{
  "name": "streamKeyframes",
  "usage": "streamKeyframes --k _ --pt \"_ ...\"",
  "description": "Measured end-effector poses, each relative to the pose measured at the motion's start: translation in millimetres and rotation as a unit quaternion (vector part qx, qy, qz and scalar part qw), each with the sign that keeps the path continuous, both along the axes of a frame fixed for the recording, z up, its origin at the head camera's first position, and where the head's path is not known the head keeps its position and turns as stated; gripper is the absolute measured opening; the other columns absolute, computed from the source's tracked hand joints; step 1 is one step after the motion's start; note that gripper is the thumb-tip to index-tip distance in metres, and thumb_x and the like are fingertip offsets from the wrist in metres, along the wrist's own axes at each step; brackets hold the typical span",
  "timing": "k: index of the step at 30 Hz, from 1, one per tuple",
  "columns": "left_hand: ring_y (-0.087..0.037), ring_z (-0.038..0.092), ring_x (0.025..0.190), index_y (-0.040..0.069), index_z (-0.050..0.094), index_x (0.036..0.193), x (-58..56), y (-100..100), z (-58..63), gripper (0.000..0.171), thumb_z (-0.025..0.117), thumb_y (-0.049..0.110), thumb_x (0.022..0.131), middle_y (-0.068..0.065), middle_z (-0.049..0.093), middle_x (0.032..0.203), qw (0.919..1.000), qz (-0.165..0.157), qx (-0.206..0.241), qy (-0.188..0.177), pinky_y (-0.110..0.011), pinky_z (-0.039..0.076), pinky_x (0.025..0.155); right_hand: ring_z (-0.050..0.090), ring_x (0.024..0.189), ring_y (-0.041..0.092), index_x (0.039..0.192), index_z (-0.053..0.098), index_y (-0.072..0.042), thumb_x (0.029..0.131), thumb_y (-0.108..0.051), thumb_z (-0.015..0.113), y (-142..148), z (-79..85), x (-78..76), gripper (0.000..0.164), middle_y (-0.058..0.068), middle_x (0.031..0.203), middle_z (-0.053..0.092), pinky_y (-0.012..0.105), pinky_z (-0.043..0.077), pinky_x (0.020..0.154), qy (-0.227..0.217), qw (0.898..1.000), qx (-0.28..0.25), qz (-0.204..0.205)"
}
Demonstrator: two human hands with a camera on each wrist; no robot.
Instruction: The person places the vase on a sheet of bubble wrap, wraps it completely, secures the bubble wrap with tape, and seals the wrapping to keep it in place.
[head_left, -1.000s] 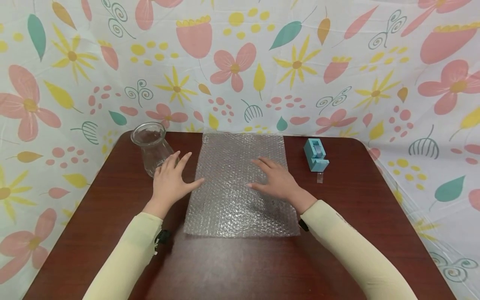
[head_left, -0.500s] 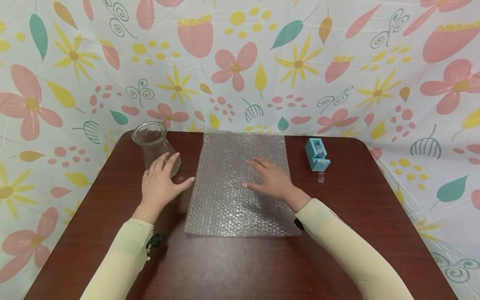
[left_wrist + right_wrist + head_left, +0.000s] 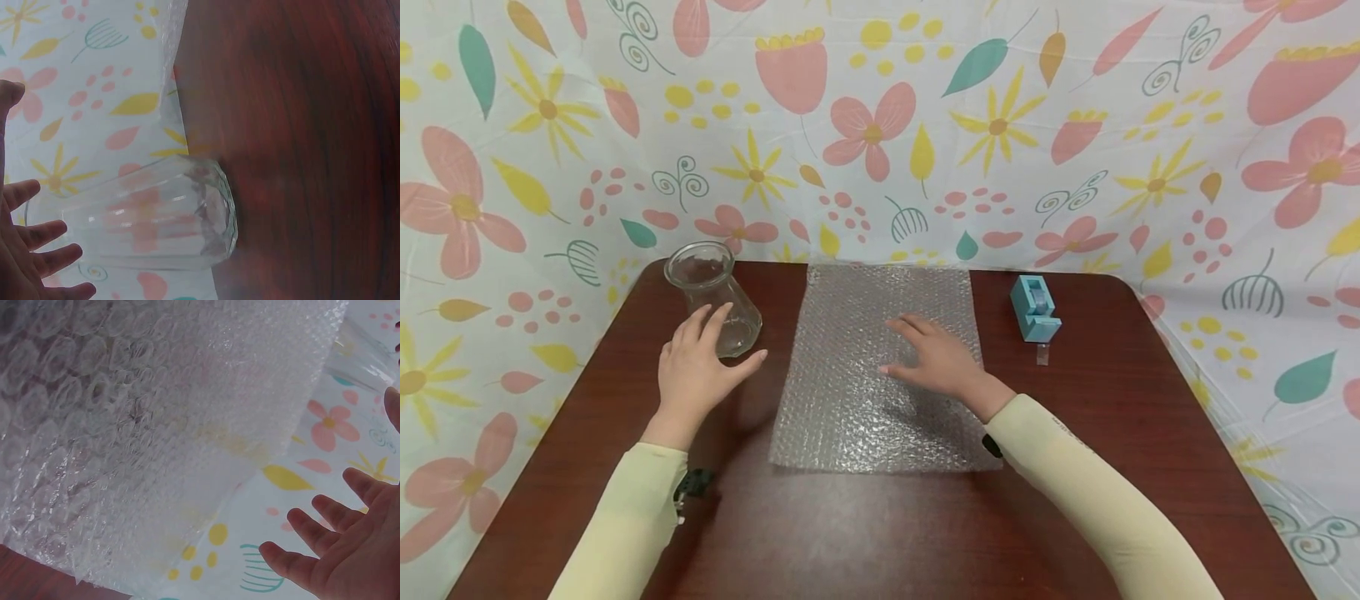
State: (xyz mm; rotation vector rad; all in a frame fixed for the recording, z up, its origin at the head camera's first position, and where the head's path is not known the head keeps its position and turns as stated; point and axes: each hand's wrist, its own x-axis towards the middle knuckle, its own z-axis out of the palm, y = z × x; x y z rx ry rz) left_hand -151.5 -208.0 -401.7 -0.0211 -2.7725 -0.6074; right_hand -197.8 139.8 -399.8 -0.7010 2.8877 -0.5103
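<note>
At ten o'clock on the table [image 3: 850, 542], its dial read from the head view, the jar [image 3: 718, 287] stands upright, mouth up. Beside it but apart, from near the centre up to twelve o'clock, the wrap [image 3: 850, 400] lies flat. Between nine and ten, the left hand [image 3: 694, 368] is near the jar, fingers spread and thumb held wide; it grips nothing, and though its fingertips overlap the glass, whether they touch it I cannot tell. Towards half past one, the right hand [image 3: 942, 360] hangs above the wrap, fingers extended, thumb apart, holding nothing.

Over the last second the left hand has shifted towards nine o'clock, its thumb now off the wrap's edge, so more of the jar's base shows; the right hand has drifted slightly the same way. Jar and wrap have not moved, which I judge to mean that neither has yet been taken up.

At two o'clock sits the dispenser [image 3: 1034, 310], a strip of tape [image 3: 1042, 355] sticking out towards six. Beyond, at twelve, hangs the flowered cloth [image 3: 880, 192].
</note>
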Motion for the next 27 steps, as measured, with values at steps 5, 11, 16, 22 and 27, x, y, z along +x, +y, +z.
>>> streamKeyframes --k 5,11,16,22,27 --pt "-0.05 0.044 0.139 0.015 0.045 0.153 0.3 -7.8 -0.7 0.085 0.077 0.05 0.082 -0.025 0.044 0.155 0.9998 0.01 -0.002 0.017 -0.073 0.039 0.103 0.033 0.153 0.044 0.16 0.037 -0.018 0.094 -0.054 0.067 -1.5 1.0 -0.6 0.081 0.018 0.167 0.033 0.066 0.035 0.118 -0.007 1.0 0.001 -0.003" --pt "-0.051 0.043 0.138 0.015 0.044 0.152 -0.8 -16.2 -1.5 0.084 0.077 0.047 0.082 -0.027 0.044 0.154 0.9996 0.019 -0.006 0.019 -0.073 0.038 0.104 0.034 0.152 0.045 0.16 0.036 -0.017 0.094 -0.054 0.067 -2.7 1.3 -1.6 0.081 0.018 0.167 0.033 0.066 0.035 0.118 -0.007 1.0 -0.002 0.0" --pt "-0.051 0.044 0.138 0.014 0.045 0.152 -3.6 -23.1 -2.8 0.083 0.076 0.048 0.083 -0.027 0.044 0.153 0.9992 0.033 -0.005 0.021 -0.073 0.039 0.103 0.035 0.152 0.045 0.16 0.037 -0.017 0.094 -0.054 0.067 -2.4 0.7 -2.1 0.082 0.019 0.166 0.033 0.066 0.035 0.118 -0.004 1.0 -0.003 0.003" --pt "-0.051 0.043 0.138 0.013 0.043 0.153 -7.6 -31.0 -2.8 0.084 0.075 0.05 0.084 -0.027 0.044 0.153 0.9986 0.052 0.0 0.011 -0.074 0.037 0.105 0.035 0.152 0.045 0.16 0.036 -0.017 0.094 -0.053 0.067 -2.2 0.0 -3.0 0.081 0.019 0.167 0.033 0.066 0.035 0.118 -0.007 1.0 -0.004 0.001" --pt "-0.052 0.042 0.139 0.011 0.042 0.153 -11.8 -36.6 -1.4 0.085 0.074 0.05 0.085 -0.027 0.043 0.154 0.9976 0.069 0.004 0.001 -0.074 0.037 0.105 0.035 0.152 0.046 0.16 0.037 -0.016 0.094 -0.052 0.068 -2.4 -0.4 -3.8 0.081 0.019 0.166 0.033 0.066 0.034 0.118 -0.006 1.0 -0.008 0.002"
